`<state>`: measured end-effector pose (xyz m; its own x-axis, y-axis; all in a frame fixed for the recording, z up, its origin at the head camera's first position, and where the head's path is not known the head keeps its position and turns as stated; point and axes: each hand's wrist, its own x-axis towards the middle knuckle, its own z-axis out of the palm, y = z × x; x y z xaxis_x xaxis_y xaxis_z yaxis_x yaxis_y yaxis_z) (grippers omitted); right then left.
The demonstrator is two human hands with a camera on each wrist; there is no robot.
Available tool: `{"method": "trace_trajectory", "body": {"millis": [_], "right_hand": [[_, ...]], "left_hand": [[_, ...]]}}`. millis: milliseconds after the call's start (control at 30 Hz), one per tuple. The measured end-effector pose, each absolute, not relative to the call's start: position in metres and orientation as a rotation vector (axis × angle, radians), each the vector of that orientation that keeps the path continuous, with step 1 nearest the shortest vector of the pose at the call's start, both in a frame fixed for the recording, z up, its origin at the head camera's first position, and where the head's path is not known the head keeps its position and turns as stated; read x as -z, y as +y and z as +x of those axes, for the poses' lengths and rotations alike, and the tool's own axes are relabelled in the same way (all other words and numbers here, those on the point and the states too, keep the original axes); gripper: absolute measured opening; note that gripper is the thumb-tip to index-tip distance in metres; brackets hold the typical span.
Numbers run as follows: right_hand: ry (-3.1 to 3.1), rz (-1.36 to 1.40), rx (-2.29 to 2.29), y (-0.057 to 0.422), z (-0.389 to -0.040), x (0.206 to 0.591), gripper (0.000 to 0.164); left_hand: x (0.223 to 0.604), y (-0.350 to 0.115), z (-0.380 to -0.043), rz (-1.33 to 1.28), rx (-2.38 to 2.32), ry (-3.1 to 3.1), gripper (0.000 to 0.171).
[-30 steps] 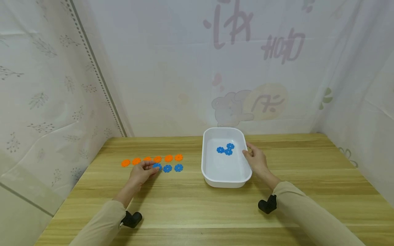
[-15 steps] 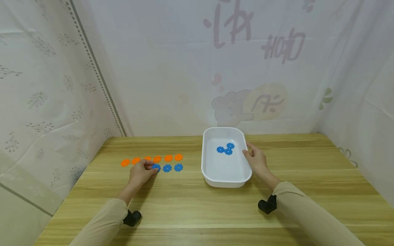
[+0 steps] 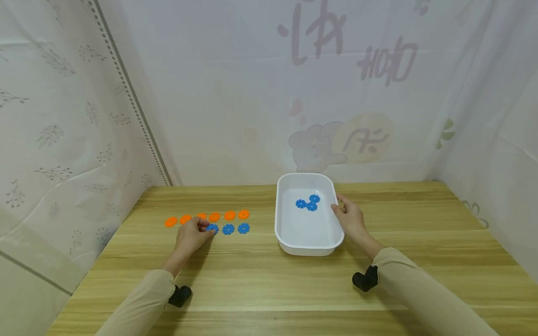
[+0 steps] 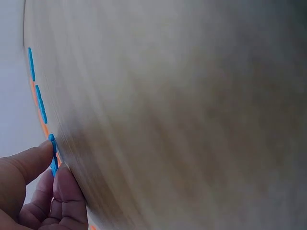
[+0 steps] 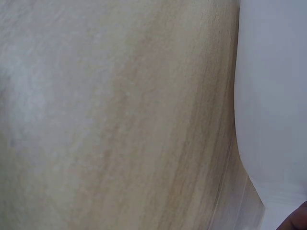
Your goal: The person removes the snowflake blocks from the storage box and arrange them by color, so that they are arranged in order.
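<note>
My left hand [image 3: 191, 238] pinches a notched blue plastic disc [image 3: 213, 228] between thumb and fingers, low over the table at the left end of a short blue row. In the left wrist view, the thumb presses the face of this blue disc [image 4: 52, 143] and fingertips are at its lower edge. Two more blue discs [image 3: 228, 229] lie to its right. Behind them runs a row of several orange discs [image 3: 230, 215], one partly hidden by my hand. My right hand [image 3: 350, 219] grips the right rim of a white plastic tub [image 3: 308, 251], thumb over the edge.
Three blue discs [image 3: 312, 206] lie together inside the tub, toward its back. The wooden table [image 3: 269, 289] ends at a printed cloth [image 3: 235, 116] behind, with more cloth at both sides. Each wrist wears a black camera mount [image 3: 365, 279].
My left hand has shifted slightly left with the blue disc, which now sits a little farther from its neighbour. The right hand and the tub have stayed put.
</note>
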<state>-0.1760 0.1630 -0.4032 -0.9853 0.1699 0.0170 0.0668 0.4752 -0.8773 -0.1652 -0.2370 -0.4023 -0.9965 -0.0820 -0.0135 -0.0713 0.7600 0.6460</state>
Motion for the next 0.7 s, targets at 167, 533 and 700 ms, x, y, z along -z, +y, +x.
{"method": "trace_trajectory", "body": {"millis": [167,533,700], "right_hand": [[-2.608,-0.208,-1.541,0.1629,-0.1765,0.4032,0.047],[-2.609,-0.208,-1.534,0.1633,-0.1764,0.4025,0.047],[-2.605,-0.201,-1.546,0.1629,-0.1761,0.4015,0.047]], "left_hand": [[0.4005,-0.2365,-0.165,0.117,1.044,-2.941,0.027],[0.4001,-0.2367,-0.1654,0.079,1.021,-2.961,0.027],[0.401,-0.2374,-0.1652,0.072,1.03,-2.965,0.027]]}}
